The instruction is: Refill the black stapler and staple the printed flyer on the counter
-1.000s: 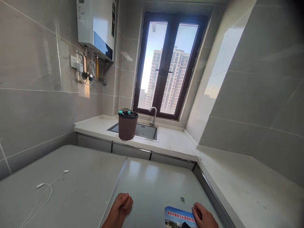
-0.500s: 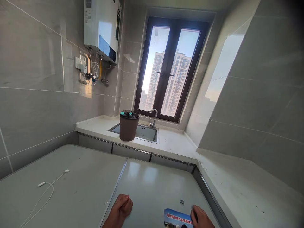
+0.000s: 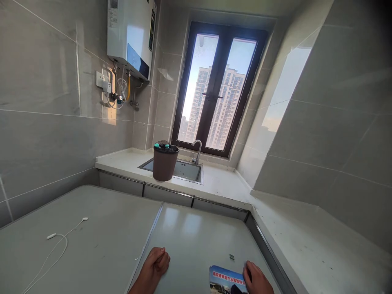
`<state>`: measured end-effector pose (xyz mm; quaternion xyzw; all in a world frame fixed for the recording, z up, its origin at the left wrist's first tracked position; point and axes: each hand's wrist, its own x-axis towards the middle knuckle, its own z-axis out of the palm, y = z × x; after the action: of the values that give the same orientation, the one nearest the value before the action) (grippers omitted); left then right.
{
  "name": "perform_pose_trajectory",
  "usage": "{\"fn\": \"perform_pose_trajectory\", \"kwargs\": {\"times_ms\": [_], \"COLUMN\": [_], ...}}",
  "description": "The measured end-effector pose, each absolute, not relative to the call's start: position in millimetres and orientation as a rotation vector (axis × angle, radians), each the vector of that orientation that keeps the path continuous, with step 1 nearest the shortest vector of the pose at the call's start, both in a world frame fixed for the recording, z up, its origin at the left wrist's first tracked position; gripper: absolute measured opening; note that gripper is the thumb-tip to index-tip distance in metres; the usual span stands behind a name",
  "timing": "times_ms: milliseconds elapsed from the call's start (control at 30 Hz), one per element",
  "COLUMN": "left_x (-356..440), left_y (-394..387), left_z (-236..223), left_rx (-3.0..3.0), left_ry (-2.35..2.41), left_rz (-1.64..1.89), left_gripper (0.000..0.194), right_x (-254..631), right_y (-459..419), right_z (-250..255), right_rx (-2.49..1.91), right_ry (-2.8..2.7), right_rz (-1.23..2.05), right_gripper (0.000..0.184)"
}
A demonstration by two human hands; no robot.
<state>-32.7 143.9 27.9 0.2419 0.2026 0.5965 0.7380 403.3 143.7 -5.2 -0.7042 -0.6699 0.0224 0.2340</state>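
Observation:
My left hand rests on the grey-white table as a loose fist, and nothing shows in it. My right hand is closed too, fingers curled, lying over the right edge of a blue printed mat or card with a line of Chinese characters. Whether its fingers grip that edge is not visible. The lower part of the mat or card is cut off by the frame. Just beyond it lies a small dark-green striped piece, too small to name.
A white cord lies on the table's left half; a seam divides the tabletop. On the white counter, a brown bin lined with a black bag stands before the sink and tap. A water heater hangs left.
The view has shifted slightly, so everything sits a little further left and up. Both hands keep nearly the same pose and place on the table.

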Motion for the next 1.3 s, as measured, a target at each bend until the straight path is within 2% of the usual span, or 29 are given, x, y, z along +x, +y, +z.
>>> {"fn": "perform_pose_trajectory", "kwargs": {"times_ms": [233, 400, 633, 900, 1100, 1300], "left_x": [-33.3, -32.4, -36.3, -37.4, -41.8, -43.7], "left_y": [142.6, 141.7, 141.5, 140.4, 145.0, 140.2], "left_z": [34.9, 40.7, 32.7, 38.7, 35.1, 34.3], "left_rx": [0.579, 0.569, 0.542, 0.567, 0.539, 0.585], "left_ry": [0.412, 0.446, 0.454, 0.436, 0.4, 0.373], "left_rz": [1.288, 1.269, 1.261, 1.235, 1.213, 1.159], "left_gripper": [0.059, 0.063, 0.065, 0.063, 0.057, 0.058], "right_x": [403.1, 402.7, 403.0, 393.4, 381.1, 386.4], "right_y": [143.9, 141.9, 140.3, 134.2, 131.7, 143.4], "right_z": [-5.3, -0.4, -5.2, 21.4, 39.5, 1.4], "right_rx": [-1.954, -1.997, -1.969, -1.762, -1.53, -1.522], "right_ry": [-1.865, -1.855, -1.867, -1.997, -2.26, -2.4], "right_rz": [0.088, 0.227, 0.124, -0.02, 0.074, 0.101], "right_gripper": [0.033, 0.032, 0.034, 0.037, 0.031, 0.055]}}
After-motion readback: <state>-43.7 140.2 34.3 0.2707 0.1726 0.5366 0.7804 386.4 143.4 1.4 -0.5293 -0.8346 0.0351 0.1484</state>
